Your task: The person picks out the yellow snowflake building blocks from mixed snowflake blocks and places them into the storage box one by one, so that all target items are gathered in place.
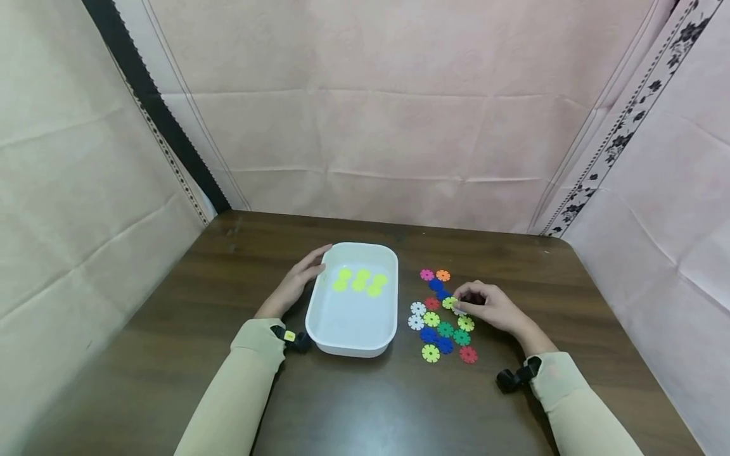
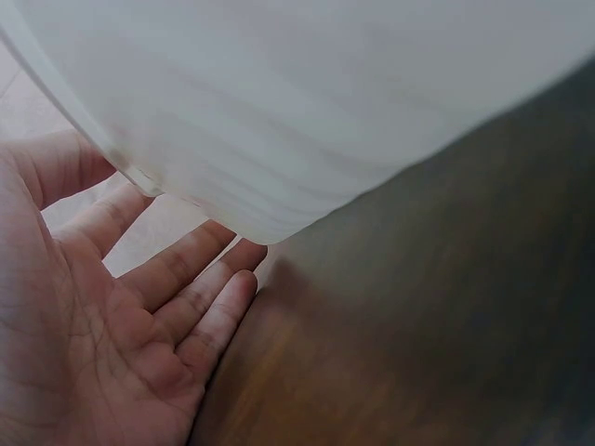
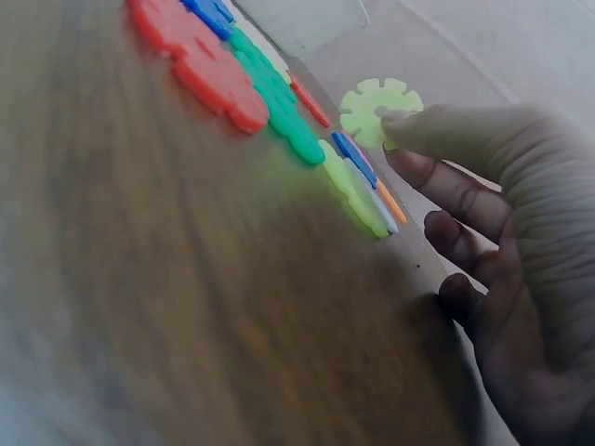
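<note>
My right hand [image 1: 487,307] pinches a yellow-green notched plastic disc [image 3: 367,100] between thumb and index finger, raised off the table in the right wrist view. Below it, flat on the wood, lie similar discs, among them a green disc [image 1: 461,337], a red disc [image 1: 468,354], a blue disc [image 1: 428,335] and a white disc [image 1: 416,322]. My left hand [image 1: 294,283] touches the left side of a white tray [image 1: 352,329], its fingers mostly straight in the left wrist view [image 2: 121,307]. Several yellow-green discs [image 1: 359,285] sit inside the tray, towards its far end.
The brown wooden table [image 1: 228,380] ends at a far edge against pale cloth [image 1: 388,139]. More cloth hangs on the left and right. An orange disc [image 1: 442,275] and a pink disc [image 1: 426,275] lie at the back of the loose group, right of the tray.
</note>
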### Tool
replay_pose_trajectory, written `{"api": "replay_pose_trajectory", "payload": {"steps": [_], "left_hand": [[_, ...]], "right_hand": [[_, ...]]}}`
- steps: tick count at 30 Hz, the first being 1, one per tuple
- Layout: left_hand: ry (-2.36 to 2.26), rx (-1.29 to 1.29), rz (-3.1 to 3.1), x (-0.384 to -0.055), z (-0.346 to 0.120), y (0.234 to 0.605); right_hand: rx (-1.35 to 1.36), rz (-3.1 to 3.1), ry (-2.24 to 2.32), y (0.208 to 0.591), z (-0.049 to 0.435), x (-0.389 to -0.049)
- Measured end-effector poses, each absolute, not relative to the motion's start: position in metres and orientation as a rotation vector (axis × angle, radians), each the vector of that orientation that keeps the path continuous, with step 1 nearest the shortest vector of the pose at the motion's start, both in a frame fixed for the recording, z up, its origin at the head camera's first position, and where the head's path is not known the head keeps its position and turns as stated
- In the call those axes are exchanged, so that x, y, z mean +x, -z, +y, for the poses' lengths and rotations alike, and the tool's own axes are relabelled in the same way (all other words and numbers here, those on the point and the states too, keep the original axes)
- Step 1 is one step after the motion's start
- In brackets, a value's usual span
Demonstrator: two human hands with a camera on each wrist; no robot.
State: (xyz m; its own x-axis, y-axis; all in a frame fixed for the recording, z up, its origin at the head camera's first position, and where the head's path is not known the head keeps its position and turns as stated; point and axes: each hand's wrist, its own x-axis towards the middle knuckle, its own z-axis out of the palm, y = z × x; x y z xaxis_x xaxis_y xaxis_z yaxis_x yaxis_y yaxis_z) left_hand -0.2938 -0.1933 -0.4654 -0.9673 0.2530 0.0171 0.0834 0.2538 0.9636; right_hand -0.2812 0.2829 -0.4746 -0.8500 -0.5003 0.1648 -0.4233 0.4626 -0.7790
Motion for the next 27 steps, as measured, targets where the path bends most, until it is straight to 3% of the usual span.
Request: {"api": "replay_pose_trajectory", "payload": {"steps": [15,27], "left_hand": [[-1.839,0.336,2.383,-0.291,-0.193,0.47],[-1.843,0.332,2.398,-0.29,-0.195,0.472]], "right_hand": [[-0.916,2.594,1.34,0.439,0.252,-0.284],[-1.246,2.502,1.149,0.388,0.134,-0.302]]}}
